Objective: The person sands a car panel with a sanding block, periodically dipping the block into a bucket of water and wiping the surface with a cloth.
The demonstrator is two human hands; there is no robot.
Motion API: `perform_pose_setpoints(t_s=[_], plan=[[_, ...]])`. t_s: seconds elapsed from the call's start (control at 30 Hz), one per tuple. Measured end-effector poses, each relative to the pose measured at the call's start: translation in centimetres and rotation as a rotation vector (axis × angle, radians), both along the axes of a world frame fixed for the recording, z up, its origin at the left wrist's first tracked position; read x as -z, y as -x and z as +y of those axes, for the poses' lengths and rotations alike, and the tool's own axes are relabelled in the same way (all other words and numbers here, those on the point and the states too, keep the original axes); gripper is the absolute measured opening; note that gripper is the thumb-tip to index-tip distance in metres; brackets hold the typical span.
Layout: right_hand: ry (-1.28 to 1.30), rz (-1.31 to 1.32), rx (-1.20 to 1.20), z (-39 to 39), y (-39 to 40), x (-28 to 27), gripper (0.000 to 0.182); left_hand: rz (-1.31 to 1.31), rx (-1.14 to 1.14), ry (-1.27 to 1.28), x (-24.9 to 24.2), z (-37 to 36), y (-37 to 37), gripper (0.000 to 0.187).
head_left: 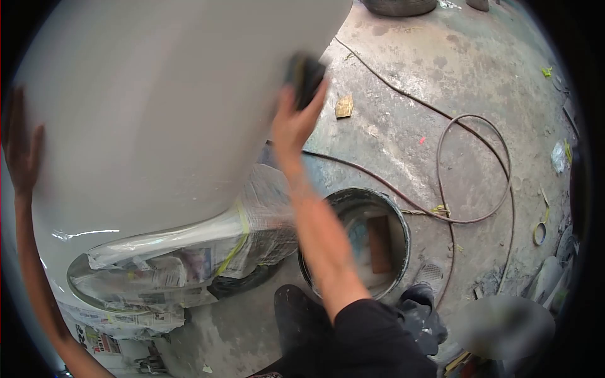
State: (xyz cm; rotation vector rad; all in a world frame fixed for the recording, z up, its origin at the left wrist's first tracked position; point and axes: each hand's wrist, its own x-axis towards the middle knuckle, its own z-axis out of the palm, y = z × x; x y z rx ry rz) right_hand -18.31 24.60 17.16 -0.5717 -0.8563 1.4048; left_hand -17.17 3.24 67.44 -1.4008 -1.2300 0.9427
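My right hand [298, 123] grips a dark sanding block [305, 79], blurred by motion, near the right edge of a smooth grey car panel [157, 113]. At the far left, my left hand [24, 151] lies on the same panel with its fingers stretched out and nothing in them. Below the panel is a headlight-shaped area [142, 277] covered with newspaper and clear film, with yellow-green tape [244, 220] along its edge. Under my right forearm stands a round dark bucket [406, 242] holding cloudy liquid and a brown rectangular block [379, 244].
A long hose [476, 118] loops over the stained concrete floor [391, 145]. A tan scrap [344, 106] lies near the panel's edge. A tyre [400, 5] sits at the top, a tape roll [539, 233] at the right. My shoe [293, 309] is close to the bucket.
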Motion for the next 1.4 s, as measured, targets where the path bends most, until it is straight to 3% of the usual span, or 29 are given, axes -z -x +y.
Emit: perform_pose_setpoints(t_s=[0.03,0.13,0.27,0.37,0.43,0.5,0.57,0.67,0.77,0.9,1.0,1.07,1.13,1.23,1.3,1.37,1.4], plan=[[0.001,0.064,0.051,3.5,0.8,-0.2,0.086,-0.009,-0.022,-0.029,-0.2,-0.6,0.8,0.065],[0.074,0.143,-0.050,1.3,0.1,-0.2,0.086,-0.032,-0.064,-0.074,-0.7,-1.6,1.5,0.065],[0.065,0.012,-0.188,-16.6,-1.6,3.5,0.085,-0.016,0.002,-0.030,0.3,-0.1,-0.3,0.064],[0.028,-0.011,-0.019,-10.4,-0.2,2.5,0.083,-0.030,0.001,-0.018,0.6,0.6,-1.2,0.064],[0.087,0.128,-0.076,0.1,0.5,0.6,0.083,-0.048,-0.019,-0.031,0.5,0.3,-0.4,0.065],[0.129,0.245,-0.121,5.2,0.2,-0.6,0.080,-0.052,-0.047,-0.040,-0.4,-0.8,0.8,0.066],[0.109,0.202,-0.131,0.8,0.4,0.8,0.079,-0.076,-0.050,-0.040,-0.3,-0.7,0.7,0.066],[0.095,0.016,-0.232,-13.9,-0.7,3.7,0.080,-0.014,-0.009,-0.037,0.4,0.0,-0.5,0.067],[0.163,0.110,-0.258,-13.5,-1.4,2.7,0.082,0.019,-0.004,-0.024,0.3,0.3,-0.7,0.067],[0.163,0.252,-0.172,3.0,0.3,0.3,0.082,-0.031,-0.073,-0.101,-0.5,-1.2,1.3,0.066],[0.116,0.140,-0.126,-2.3,0.0,1.0,0.085,-0.066,-0.082,-0.148,-0.6,-2.3,2.2,0.064],[-0.206,-0.178,0.067,-11.8,-0.5,3.7,0.088,-0.043,-0.057,-0.128,-0.3,-1.9,1.4,0.064],[-0.300,-0.136,-0.008,-18.0,-1.2,6.0,0.080,0.016,-0.025,-0.049,-0.4,-1.1,0.4,0.064],[-0.398,-0.194,0.195,-7.2,-1.5,2.2,0.082,0.005,-0.029,-0.018,-0.7,-0.8,0.2,0.065],[-0.254,-0.133,0.266,2.4,-0.2,-0.9,0.084,-0.060,-0.034,-0.101,-0.9,-2.1,1.9,0.064],[-0.110,-0.026,0.106,6.7,-1.7,-3.0,0.082,-0.075,-0.031,-0.137,-1.1,-2.6,2.5,0.064],[-0.058,-0.053,0.107,5.3,-1.4,-2.8,0.079,-0.069,-0.031,-0.125,-1.1,-2.4,2.3,0.064]])
